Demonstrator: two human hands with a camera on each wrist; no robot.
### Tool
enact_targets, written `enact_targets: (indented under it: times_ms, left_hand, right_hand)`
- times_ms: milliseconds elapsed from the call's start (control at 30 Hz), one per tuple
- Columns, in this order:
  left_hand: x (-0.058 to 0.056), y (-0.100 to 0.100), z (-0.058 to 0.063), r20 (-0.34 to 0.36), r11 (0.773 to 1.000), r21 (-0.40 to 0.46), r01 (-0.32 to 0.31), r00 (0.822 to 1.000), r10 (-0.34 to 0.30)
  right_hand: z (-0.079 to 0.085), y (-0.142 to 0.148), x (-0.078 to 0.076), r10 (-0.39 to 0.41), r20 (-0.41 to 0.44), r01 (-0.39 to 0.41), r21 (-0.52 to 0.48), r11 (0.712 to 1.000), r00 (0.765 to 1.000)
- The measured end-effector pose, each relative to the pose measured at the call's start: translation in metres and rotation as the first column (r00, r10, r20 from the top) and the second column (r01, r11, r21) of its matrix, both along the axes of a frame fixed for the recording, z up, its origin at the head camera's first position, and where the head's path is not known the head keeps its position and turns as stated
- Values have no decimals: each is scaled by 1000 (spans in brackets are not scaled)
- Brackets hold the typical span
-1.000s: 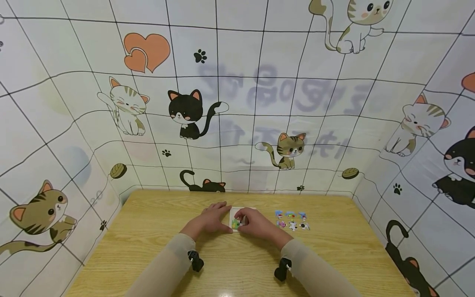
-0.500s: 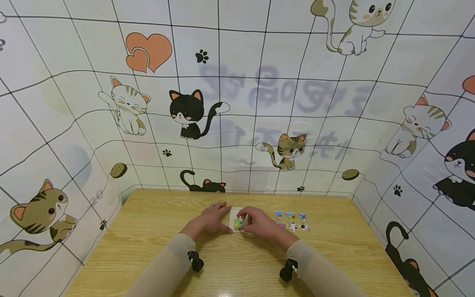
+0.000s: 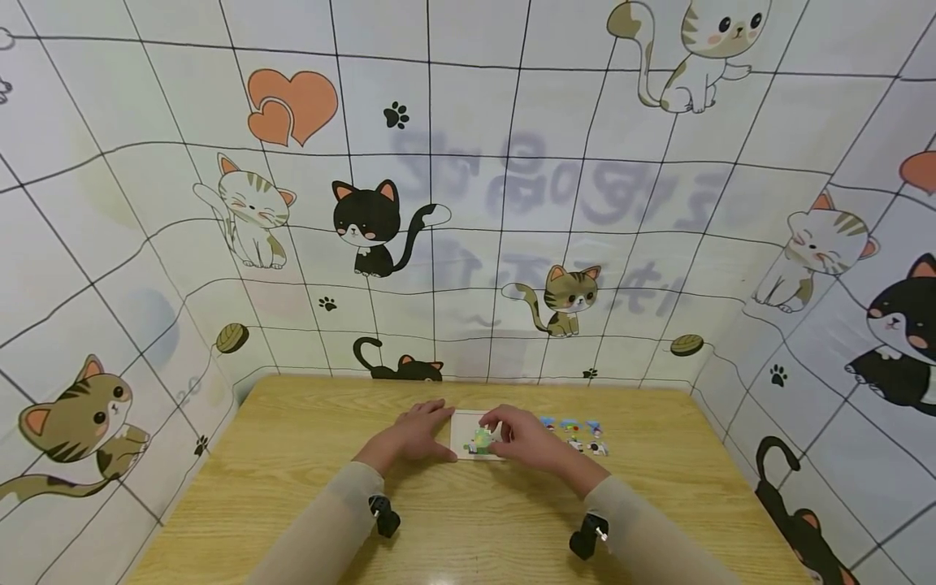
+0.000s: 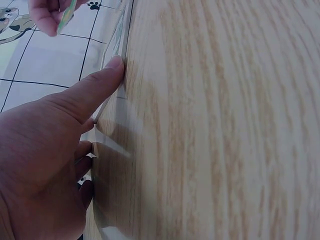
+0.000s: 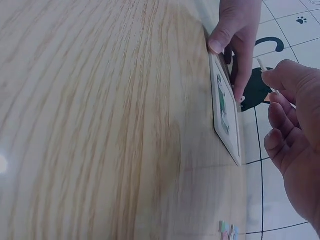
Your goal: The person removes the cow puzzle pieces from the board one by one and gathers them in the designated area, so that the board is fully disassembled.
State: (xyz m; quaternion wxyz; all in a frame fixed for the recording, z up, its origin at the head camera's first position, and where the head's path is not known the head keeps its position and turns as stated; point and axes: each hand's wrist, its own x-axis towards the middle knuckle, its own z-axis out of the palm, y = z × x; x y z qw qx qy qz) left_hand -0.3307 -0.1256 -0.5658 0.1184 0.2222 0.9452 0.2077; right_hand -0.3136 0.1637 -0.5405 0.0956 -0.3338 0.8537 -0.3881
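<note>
"Where does the head view put the jigsaw piece (image 3: 483, 439)?"

"Over the tray (image 3: 464, 419), pinched by the right hand (image 3: 525, 439), thumb and fingers only a piece's breadth apart. The left hand (image 3: 422, 431) spreads its thumb and fingers along the tray's left side, touching it. Loose pieces (image 3: 569, 425) lie on the bench (image 3: 439, 520), right of the tray."

"How should the piece handle?"

"Probably light and stiff, a little smooth, with knobs that could bend; opposite edges look the best hold."

"And the left wrist view?"

"It shows the piece nearly edge-on, evidently thin, and the left thumb straight against the tray's edge. The loose pieces are out of sight there."

"The right wrist view?"

"It reveals what the head view cannot settle: the piece is raised clear of the tray, whose green print shows uncovered."
</note>
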Motion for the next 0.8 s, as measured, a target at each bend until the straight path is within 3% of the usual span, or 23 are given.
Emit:
enact_targets:
  times_ms: [333, 567, 800]
  left_hand:
    - [-3, -3, -12, -11, 1000, 29, 6, 1000, -5]
    - [5, -1, 1, 18, 1000, 27, -1, 1000, 1]
    - [3, 0, 1, 8, 1000, 19, -1, 1000, 1]
  right_hand:
    - [6, 20, 8, -11, 1, 11, -39, 999, 1000]
    - [7, 33, 12, -24, -42, 23, -33, 999, 999]
    - [10, 46, 16, -27, -51, 26, -28, 999, 998]
